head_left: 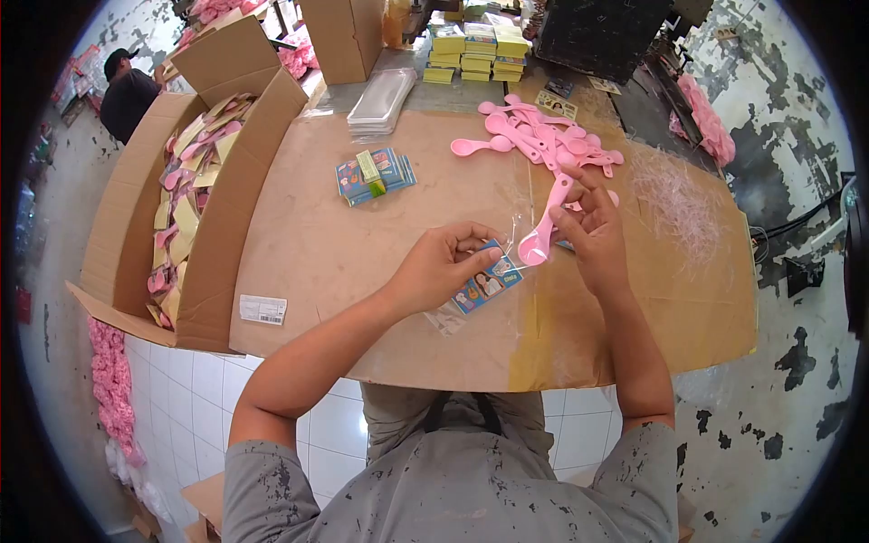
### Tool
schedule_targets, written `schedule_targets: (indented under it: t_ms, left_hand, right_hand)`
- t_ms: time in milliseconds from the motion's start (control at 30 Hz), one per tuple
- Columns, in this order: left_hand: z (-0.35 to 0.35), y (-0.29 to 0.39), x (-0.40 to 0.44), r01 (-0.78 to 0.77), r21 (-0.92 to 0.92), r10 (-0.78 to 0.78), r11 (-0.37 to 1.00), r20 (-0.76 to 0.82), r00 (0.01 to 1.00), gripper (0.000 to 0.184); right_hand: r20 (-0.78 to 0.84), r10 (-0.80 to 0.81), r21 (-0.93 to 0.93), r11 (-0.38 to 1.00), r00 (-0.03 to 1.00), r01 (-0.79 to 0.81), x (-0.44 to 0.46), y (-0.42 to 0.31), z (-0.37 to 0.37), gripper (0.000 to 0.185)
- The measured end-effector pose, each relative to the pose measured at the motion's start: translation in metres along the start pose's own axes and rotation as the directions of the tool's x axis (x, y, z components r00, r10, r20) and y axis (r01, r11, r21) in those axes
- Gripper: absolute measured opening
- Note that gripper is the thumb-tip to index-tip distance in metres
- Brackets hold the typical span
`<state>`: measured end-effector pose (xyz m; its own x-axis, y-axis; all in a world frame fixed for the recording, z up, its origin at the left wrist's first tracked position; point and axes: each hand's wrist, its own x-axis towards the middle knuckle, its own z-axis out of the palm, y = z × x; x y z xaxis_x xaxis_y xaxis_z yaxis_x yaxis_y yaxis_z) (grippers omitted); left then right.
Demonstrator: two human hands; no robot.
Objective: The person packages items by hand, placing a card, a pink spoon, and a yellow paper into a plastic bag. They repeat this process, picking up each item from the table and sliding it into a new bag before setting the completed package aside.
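Pinched in my left hand (436, 270) is a small clear plastic bag with a blue printed card (490, 288) inside. My right hand (596, 237) grips a pink measuring spoon (549, 215) by its handle, and the spoon's bowl hangs at the mouth of the bag. Whether the bowl is inside the bag or just in front of it, I cannot tell. Beyond my right hand lies a pile of pink spoons (529, 133). A banded bundle of blue cards (389, 176) rests on the cardboard-covered table, past my left hand.
On the left stands an open cardboard box (217, 235) full of packed spoons and cards. Clear bags (382, 101) and stacked yellow-edged cards (475, 50) sit at the back. Plastic shreds (679, 204) lie at right. A person (129, 98) is far left.
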<state>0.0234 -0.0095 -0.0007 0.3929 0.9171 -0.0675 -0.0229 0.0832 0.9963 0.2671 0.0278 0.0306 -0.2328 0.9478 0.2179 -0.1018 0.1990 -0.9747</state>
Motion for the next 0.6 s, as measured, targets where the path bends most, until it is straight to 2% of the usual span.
schedule_targets:
  t_ms: [100, 200, 300, 400, 467, 500, 533, 600]
  left_hand:
    - [0.003, -0.003, -0.001, -0.009, 0.031, 0.009, 0.999, -0.003, 1.0, 0.028]
    - [0.004, 0.002, -0.002, 0.009, 0.043, -0.01, 0.999, 0.02, 1.0, 0.028]
    - [0.006, -0.01, 0.002, -0.09, -0.03, 0.091, 0.996, 0.029, 0.995, 0.03]
    - [0.002, 0.004, -0.003, 0.036, 0.108, -0.04, 0.994, 0.035, 0.999, 0.033]
    - [0.001, -0.006, 0.001, -0.018, -0.021, 0.019, 1.0, 0.04, 0.999, 0.033]
    - [0.001, -0.005, 0.002, -0.045, -0.083, 0.048, 0.996, 0.04, 0.998, 0.033]
    - [-0.001, -0.002, 0.001, -0.017, -0.058, 0.021, 0.998, 0.052, 0.998, 0.033]
    - [-0.004, 0.005, -0.001, 0.036, -0.01, -0.035, 0.999, 0.075, 0.997, 0.033]
  right_hand:
    - [-0.1, -0.082, 0.01, 0.996, 0.992, 0.084, -0.003, 0.004, 0.009, 0.058]
    - [-0.07, -0.098, 0.019, 0.995, 0.993, 0.1, -0.005, 0.005, 0.012, 0.055]
    - [-0.061, -0.115, 0.049, 0.992, 0.992, 0.118, -0.011, 0.014, 0.021, 0.053]
    - [-0.064, -0.112, 0.014, 0.994, 0.992, 0.113, -0.02, 0.019, 0.028, 0.051]
    - [0.156, -0.243, -0.254, 0.927, 0.957, 0.277, -0.015, 0.031, 0.008, 0.044]
    - [0.216, -0.247, -0.257, 0.919, 0.945, 0.299, -0.012, 0.031, 0.003, 0.039]
    - [0.275, -0.249, -0.258, 0.912, 0.929, 0.321, -0.008, 0.029, -0.002, 0.035]
    - [0.276, -0.203, -0.081, 0.969, 0.94, 0.234, -0.006, 0.019, -0.003, 0.027]
